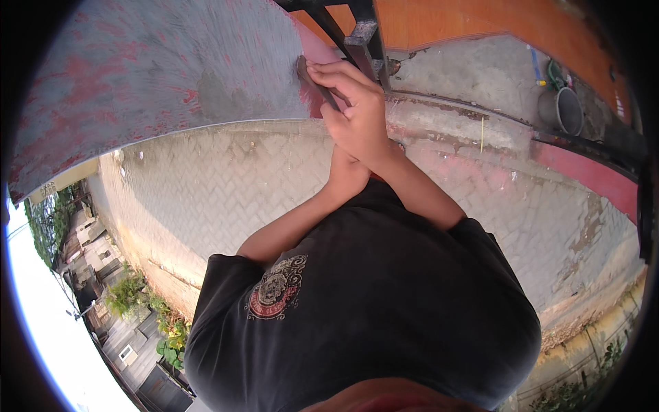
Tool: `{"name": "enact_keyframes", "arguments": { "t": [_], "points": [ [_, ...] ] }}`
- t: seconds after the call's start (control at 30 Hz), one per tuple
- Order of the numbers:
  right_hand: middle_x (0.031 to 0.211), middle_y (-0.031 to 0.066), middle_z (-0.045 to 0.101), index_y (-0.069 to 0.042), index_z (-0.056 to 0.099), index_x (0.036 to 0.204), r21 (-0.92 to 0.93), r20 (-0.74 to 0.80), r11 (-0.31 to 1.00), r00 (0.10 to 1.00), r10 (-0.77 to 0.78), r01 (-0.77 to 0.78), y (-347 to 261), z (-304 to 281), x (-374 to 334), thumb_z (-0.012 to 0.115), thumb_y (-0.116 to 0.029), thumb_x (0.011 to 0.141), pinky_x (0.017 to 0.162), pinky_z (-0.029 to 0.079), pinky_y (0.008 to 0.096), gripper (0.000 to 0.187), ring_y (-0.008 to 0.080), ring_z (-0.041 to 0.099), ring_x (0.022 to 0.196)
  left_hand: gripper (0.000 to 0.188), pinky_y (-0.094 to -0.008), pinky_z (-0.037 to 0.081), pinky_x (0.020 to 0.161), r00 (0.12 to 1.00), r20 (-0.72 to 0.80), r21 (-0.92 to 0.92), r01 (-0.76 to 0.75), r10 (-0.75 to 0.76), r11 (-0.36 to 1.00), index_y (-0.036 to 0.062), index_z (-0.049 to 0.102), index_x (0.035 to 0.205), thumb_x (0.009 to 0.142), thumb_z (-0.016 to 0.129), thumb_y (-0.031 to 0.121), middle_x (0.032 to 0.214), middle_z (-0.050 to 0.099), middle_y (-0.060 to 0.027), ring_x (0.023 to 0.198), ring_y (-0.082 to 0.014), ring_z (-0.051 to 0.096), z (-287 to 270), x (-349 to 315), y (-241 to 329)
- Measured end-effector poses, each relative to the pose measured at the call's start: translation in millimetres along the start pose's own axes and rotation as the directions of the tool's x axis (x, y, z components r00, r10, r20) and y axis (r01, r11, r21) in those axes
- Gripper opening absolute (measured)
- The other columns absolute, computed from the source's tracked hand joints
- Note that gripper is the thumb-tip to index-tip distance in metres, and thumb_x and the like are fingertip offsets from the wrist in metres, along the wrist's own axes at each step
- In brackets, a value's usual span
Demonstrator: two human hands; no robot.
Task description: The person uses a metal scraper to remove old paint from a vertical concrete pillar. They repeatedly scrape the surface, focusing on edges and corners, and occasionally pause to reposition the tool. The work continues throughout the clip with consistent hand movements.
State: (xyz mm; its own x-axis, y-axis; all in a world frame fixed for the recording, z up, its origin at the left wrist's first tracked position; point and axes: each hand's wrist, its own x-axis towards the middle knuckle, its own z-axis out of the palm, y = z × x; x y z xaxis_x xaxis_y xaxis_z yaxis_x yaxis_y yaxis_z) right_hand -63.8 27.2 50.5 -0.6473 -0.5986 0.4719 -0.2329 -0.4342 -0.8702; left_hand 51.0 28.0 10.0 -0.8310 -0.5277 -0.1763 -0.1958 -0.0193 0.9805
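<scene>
My right hand (pixel 353 103) is raised to a large metal panel (pixel 158 69) whose red paint is worn down to grey. Its fingers are closed on a small dark flat piece (pixel 307 74), perhaps sandpaper or a scraper, pressed against the panel's right edge where red paint remains. My left hand (pixel 343 173) sits just under the right wrist and is mostly hidden by it, so its grip is unclear. Both forearms reach up from my black printed shirt (pixel 371 302).
A black metal frame (pixel 360 34) stands right beside the hands. Herringbone paving (pixel 226 172) runs below the panel. A grey bucket (pixel 566 110) and a blue-handled tool (pixel 536 65) lie by the orange wall (pixel 480 20). Plants (pixel 130 292) grow at lower left.
</scene>
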Motion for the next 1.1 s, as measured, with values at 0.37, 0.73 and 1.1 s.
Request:
{"name": "enact_keyframes", "arguments": {
  "t": [0.37,0.73,1.1],
  "points": [
    [0.112,0.0146,0.071,0.006,0.070,0.109,0.074,-0.061,0.994,0.995,0.084,-0.079,7,1,13,0.058,0.019,0.065,0.092,0.056,0.0325,0.048,0.0276,0.070,0.110,0.014,-0.0286,0.051,0.066,0.991,-0.001,-0.210,0.131,-0.134,0.969,-0.0038,0.066,0.102,0.089,0.061,-0.005,0.089,0.070,-0.0057,0.081,-0.0123,0.066,1,-1,8],
    [0.112,0.0151,0.072,0.004,0.071,0.111,-0.054,0.007,0.989,0.991,-0.134,0.134,9,-6,27,0.058,0.017,0.066,0.081,0.056,0.0296,0.049,0.0293,0.071,0.104,0.008,-0.0234,0.035,0.044,0.995,-0.016,-0.317,0.084,-0.094,0.945,0.0000,0.061,0.096,0.091,0.058,-0.005,0.067,0.058,0.0017,0.052,-0.0043,0.051,8,11,14],
    [0.113,0.0145,0.072,0.005,0.070,0.111,-0.028,0.056,1.000,0.998,-0.005,0.007,16,-14,35,0.056,0.019,0.067,0.095,0.054,0.0314,0.049,0.0273,0.070,0.109,0.011,-0.0226,0.036,0.043,0.997,0.043,-0.330,0.071,-0.060,0.941,-0.0003,0.059,0.102,0.092,0.057,-0.004,0.068,0.059,0.0000,0.052,-0.0046,0.052,9,28,2]
  ]
}}
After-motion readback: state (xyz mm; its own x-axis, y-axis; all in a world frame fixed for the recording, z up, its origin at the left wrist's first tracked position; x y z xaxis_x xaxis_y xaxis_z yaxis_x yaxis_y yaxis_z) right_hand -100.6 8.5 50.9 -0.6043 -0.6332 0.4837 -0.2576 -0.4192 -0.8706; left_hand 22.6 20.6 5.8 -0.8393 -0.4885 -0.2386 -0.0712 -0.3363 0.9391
